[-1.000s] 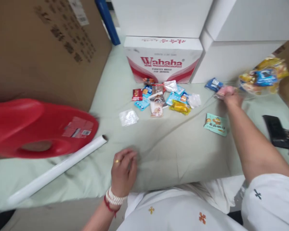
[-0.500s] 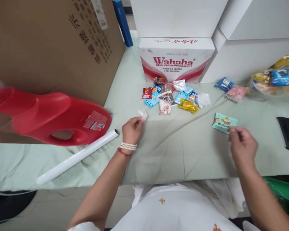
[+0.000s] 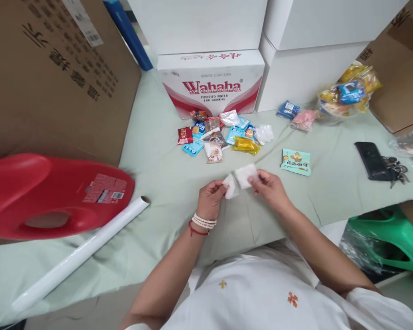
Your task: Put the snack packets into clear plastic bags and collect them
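Left hand (image 3: 211, 200) pinches clear bag (image 3: 239, 180) | right hand (image 3: 269, 187) pinches its other side | bag sits above cloth (image 3: 165, 174) middle, near front edge | tip: hold both sides softly, pull slow, keep it flat

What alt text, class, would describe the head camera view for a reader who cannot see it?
Over a pale green cloth, the left hand and right hand together hold a small clear plastic bag. Beyond lie a pile of snack packets and a Wahaha box; a red jug lies at left.
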Motion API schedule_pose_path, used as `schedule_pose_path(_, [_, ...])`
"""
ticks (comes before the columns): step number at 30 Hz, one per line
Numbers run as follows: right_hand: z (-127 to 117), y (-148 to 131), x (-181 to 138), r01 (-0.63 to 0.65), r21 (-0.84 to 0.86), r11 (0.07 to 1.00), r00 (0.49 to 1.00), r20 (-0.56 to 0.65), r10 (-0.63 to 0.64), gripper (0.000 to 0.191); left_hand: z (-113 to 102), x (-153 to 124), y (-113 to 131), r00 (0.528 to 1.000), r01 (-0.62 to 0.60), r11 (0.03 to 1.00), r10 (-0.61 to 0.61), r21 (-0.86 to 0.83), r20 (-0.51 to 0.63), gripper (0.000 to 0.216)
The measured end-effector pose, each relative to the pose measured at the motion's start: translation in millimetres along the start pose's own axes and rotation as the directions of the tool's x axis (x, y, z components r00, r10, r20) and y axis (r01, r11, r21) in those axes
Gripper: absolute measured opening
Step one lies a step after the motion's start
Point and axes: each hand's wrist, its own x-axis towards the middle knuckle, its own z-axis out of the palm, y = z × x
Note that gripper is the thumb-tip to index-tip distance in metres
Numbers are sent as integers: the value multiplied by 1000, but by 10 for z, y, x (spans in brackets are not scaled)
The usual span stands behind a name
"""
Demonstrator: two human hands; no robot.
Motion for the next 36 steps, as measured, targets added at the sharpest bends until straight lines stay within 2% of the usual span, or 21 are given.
schedule_pose_path(2, [-214, -51, 160, 20, -42, 999, 991, -132, -26, 40, -50, 38, 10, 1000, 2, 999, -3, -33, -23, 47])
schedule_pose_path(4, [-370, -110, 295, 40, -185, 982, 958, -271, -90, 48, -72, 34, 25, 999, 13, 998, -14, -61, -32, 50])
schedule_pose_path(6, [-414, -173, 349, 54, -371, 927, 909, -366, -199, 59, -65, 15, 39, 999, 23, 997, -25, -75, -30, 52])
schedule_pose_path(7, [-389, -201, 335, 79, -441, 894, 893, -368, -260, 59, -57, 7, 45, 999, 28, 996, -30, -80, -29, 53])
schedule_pose_path(8, [-334, -222, 294, 130, -478, 869, 899, -312, -306, 54, -48, 0, 50, 999, 33, 996, -35, -84, -29, 54])
schedule_pose_path(10, [-159, -233, 163, 291, -437, 851, 940, -36, -340, 41, -38, -7, 62, 999, 40, 995, -43, -91, -23, 54])
schedule_pose_path(12, [40, -195, 26, 394, -326, 859, 915, 231, -332, 30, -39, -8, 78, 999, 42, 994, -43, -96, -13, 53])
schedule_pose_path(13, [123, -163, -26, 402, -289, 869, 901, 291, -320, 27, -44, -7, 88, 999, 40, 995, -41, -97, -7, 53])
schedule_pose_path(16, [229, -70, -95, 286, -235, 929, 940, 255, -225, 29, -61, -5, 133, 999, 47, 993, -46, -107, 9, 53])
schedule_pose_path(18, [198, -57, -101, 160, -159, 974, 966, 226, -122, 32, -69, -4, 167, 997, 77, 988, -73, -136, 28, 54])
schedule_pose_path(20, [160, -86, -106, 103, -71, 992, 971, 224, -85, 33, -68, -5, 193, 994, 107, 980, -101, -167, 44, 56])
schedule_pose_path(22, [170, -127, -114, 146, -43, 988, 963, 237, -132, 31, -61, -12, 206, 992, 122, 976, -114, -182, 53, 57])
schedule_pose_path(24, [232, -148, -118, 230, -84, 969, 948, 243, -204, 33, -57, -20, 210, 991, 125, 976, -116, -179, 63, 57])
schedule_pose_path(26, [291, -143, -109, 239, -110, 965, 955, 209, -212, 31, -69, -23, 218, 989, 141, 975, -128, -175, 79, 56])
schedule_pose_path(29, [262, -125, -83, 43, 52, 998, 989, 141, -50, 33, -129, 0, 254, 968, 233, 957, -211, -172, 135, 56])
schedule_pose_path(32, [112, -141, -64, -204, 256, 945, 975, 138, 173, 41, -204, 32, 303, 940, 307, 944, -281, -119, 194, 53])
schedule_pose_path(34, [28, -165, -58, -282, 306, 909, 959, 110, 260, 45, -232, 15, 337, 977, 196, 979, -189, -63, 103, 49])
schedule_pose_path(35, [5, -177, -57, -296, 310, 903, 955, 84, 284, 46, -235, -14, 355, 997, 79, 997, -78, -11, 7, 45])
schedule_pose_path(36, [-5, -186, -58, -299, 303, 905, 953, 55, 297, 46, -228, -60, 374, 994, -59, 995, 66, 78, -84, 41])
